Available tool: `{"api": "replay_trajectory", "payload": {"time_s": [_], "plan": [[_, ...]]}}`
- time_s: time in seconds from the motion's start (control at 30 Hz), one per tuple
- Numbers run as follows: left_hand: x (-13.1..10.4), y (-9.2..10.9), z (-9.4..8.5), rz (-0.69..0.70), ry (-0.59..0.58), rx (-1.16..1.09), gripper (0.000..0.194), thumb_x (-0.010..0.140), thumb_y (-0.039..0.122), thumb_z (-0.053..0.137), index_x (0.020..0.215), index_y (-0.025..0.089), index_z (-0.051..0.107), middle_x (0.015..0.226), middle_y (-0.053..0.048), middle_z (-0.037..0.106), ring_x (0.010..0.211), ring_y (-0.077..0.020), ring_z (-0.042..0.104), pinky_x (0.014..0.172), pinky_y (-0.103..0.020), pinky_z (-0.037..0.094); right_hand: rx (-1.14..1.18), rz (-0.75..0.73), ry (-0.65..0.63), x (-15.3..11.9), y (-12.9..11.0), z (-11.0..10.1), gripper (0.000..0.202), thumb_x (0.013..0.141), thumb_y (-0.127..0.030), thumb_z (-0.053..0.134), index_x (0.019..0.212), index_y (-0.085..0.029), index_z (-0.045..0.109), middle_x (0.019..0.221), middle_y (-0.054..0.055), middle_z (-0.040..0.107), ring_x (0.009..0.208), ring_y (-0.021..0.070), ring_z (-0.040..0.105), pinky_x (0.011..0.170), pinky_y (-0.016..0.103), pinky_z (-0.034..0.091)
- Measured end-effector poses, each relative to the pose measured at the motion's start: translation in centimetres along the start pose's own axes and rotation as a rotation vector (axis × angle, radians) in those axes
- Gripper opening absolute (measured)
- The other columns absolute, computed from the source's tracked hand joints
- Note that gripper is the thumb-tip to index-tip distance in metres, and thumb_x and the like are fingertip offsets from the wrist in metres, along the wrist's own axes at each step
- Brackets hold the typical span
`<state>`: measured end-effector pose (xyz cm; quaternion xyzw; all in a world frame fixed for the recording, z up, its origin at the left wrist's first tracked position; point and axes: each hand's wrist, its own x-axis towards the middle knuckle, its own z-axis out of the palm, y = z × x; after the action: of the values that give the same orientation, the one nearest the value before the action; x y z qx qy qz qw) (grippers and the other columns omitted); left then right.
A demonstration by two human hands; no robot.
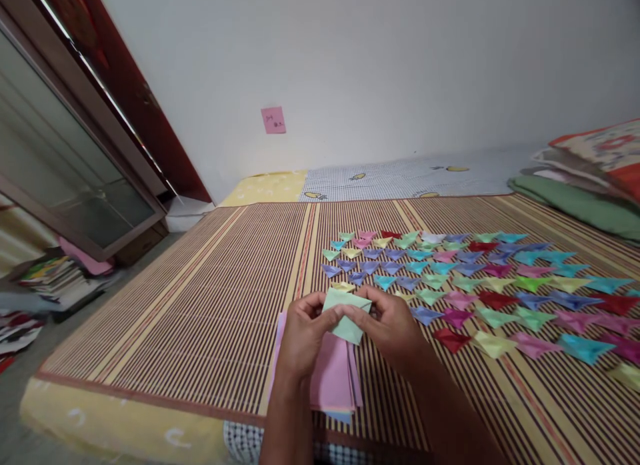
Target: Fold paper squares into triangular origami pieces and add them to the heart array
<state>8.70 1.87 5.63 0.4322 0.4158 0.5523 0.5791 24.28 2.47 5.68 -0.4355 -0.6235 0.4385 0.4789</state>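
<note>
A pale green sheet of paper (345, 328), partly folded, is held up between both hands above the striped mat. My left hand (303, 338) pinches its left side, thumb on top. My right hand (393, 325) grips the right side, its thumb meeting the left thumb near the middle. Beneath the hands lies a stack of paper (333, 378), pink on top, with a blue corner showing at the near end. Several rows of small folded paper pieces (497, 301) in many colours spread over the mat to the right.
The striped mat (200, 305) covers the bed. Folded green cloth (565, 201) and a patterned pillow (610, 148) sit at the far right. A pink note (273, 120) is on the wall (375, 71). Books (55, 278) lie at the left.
</note>
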Motion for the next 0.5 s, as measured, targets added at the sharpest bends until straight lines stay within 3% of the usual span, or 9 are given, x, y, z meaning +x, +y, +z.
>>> {"api": "replay_trajectory", "payload": {"time_s": [0.13, 0.5], "plan": [[0.1, -0.5, 0.0, -0.011, 0.016, -0.091, 0.027, 0.066, 0.033, 0.089, 0.075, 0.012, 0.075, 0.065, -0.002, 0.068, 0.059, -0.0129, 0.059, 0.06, -0.024, 0.046, 0.065, 0.018, 0.033, -0.1, 0.2, 0.2, 0.028, 0.086, -0.043, 0.066, 0.074, -0.018, 0.062, 0.06, -0.004, 0.05, 0.055, 0.0127, 0.046, 0.05, 0.024, 0.037], [0.0, -0.6, 1.0, -0.044, -0.026, -0.148, 0.031, 0.063, 0.032, 0.092, 0.081, 0.011, 0.078, 0.071, -0.004, 0.073, 0.061, -0.0128, 0.062, 0.063, -0.025, 0.049, 0.095, 0.016, 0.154, -0.1, 0.8, -1.5, 0.026, 0.088, -0.04, 0.068, 0.075, -0.018, 0.064, 0.065, -0.002, 0.058, 0.059, 0.014, 0.051, 0.054, 0.025, 0.04]]}}
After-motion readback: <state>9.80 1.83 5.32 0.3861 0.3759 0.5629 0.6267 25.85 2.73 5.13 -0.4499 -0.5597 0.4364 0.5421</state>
